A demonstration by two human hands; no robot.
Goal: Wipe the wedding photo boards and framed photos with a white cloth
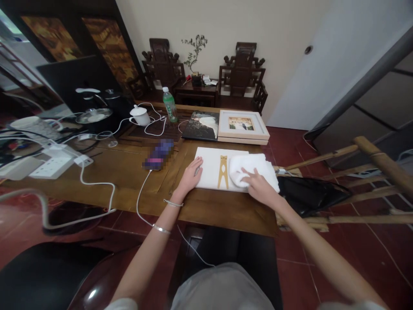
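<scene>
A white flat board (211,165) with a tan clip-shaped figure (223,171) on it lies on the wooden table (129,172) in front of me. My left hand (192,174) rests flat on the board's left edge, fingers stretched out. My right hand (258,185) presses down on a white folded cloth (254,165) that lies over the board's right part, fingers spread on the cloth.
Behind the board lie a dark picture (201,125) and a framed photo (241,125). A phone on a cable (158,154), a green bottle (169,104), a white teapot (140,115), power strips (54,165) and cables fill the left. A black bag (306,193) and bamboo poles (371,159) are at right.
</scene>
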